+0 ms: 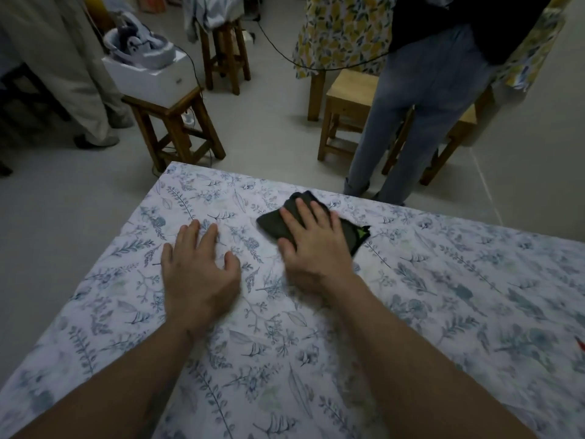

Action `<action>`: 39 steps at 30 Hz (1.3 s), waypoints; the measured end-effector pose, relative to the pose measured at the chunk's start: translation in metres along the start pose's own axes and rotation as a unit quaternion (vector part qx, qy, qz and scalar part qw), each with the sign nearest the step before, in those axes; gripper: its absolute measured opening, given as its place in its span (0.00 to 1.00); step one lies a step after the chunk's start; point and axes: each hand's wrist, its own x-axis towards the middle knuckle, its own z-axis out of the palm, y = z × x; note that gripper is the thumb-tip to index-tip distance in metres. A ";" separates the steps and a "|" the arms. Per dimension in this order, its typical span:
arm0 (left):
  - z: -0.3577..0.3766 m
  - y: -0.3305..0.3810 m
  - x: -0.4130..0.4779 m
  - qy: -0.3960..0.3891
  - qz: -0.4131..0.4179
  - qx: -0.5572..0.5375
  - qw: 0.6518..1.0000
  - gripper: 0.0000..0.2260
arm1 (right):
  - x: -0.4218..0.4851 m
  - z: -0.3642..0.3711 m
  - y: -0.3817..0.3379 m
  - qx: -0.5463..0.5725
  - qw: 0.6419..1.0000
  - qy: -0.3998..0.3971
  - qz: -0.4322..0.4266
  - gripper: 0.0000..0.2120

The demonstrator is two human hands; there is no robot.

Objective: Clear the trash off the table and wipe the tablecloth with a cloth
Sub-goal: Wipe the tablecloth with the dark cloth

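A white tablecloth (411, 312) printed with blue leaves and flowers covers the table. A dark cloth (272, 221) with a bright green corner lies on it near the far edge. My right hand (311, 240) presses flat on top of that cloth, fingers spread and pointing away from me. My left hand (198, 264) rests palm down on the bare tablecloth to the left of the cloth, fingers apart, holding nothing. A small red scrap (581, 343) shows at the right edge of the table.
A person in grey trousers (421, 115) stands just past the table's far edge. Wooden stools (177, 128) stand on the floor beyond, one bearing a white box (152, 74). A black cable (285, 52) hangs across the gap. Another person stands at far left.
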 end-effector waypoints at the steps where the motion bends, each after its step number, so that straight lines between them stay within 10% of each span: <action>1: 0.000 0.000 0.000 0.000 0.003 -0.003 1.000 0.30 | 0.003 -0.003 0.016 0.003 1.000 0.006 0.026 0.30; 10: -0.002 0.000 -0.003 0.006 0.013 -0.009 1.000 0.29 | -0.079 -0.037 0.185 -0.025 0.951 0.056 0.303 0.31; 16: -0.002 0.000 -0.002 0.002 0.016 -0.006 1.000 0.31 | -0.081 -0.029 0.129 -0.004 0.945 0.053 0.322 0.33; 25: -0.003 -0.001 -0.002 0.009 0.030 -0.016 0.999 0.30 | -0.105 0.001 -0.029 0.032 0.991 0.001 0.126 0.29; 39: -0.035 -0.036 -0.025 -0.166 0.137 0.001 0.977 0.30 | -0.296 -0.020 0.017 0.014 0.912 -0.010 0.411 0.30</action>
